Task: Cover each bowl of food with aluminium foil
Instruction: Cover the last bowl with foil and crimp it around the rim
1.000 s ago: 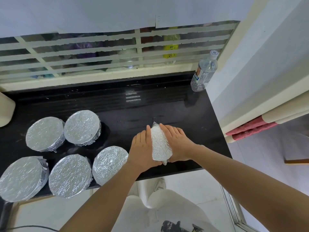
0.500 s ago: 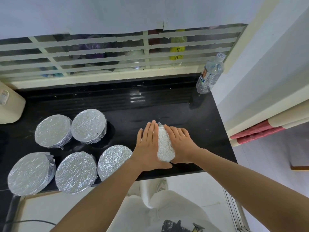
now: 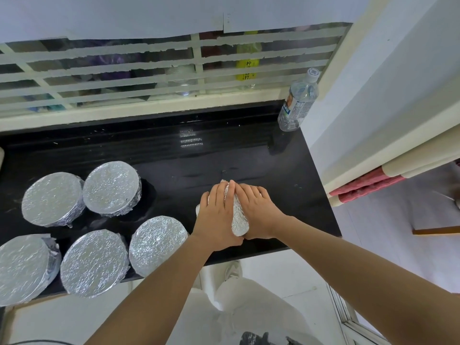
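Foil bundle (image 3: 239, 220), one, on the worktop (image 3: 199, 165), pressed between my left hand (image 3: 216, 215) and right hand (image 3: 258, 210); both hands flat, fingers straight and together, bearing on its sides. What it wraps I cannot tell. Step, as I judge it: squeeze evenly along the length, palms low, so the foil firms without tearing. Foil-covered bowls (image 3: 156, 242), five, left of my left hand: two farther, three nearer, the closest just beside my left wrist. Water bottle (image 3: 297, 103), one, upright, well beyond my right hand.
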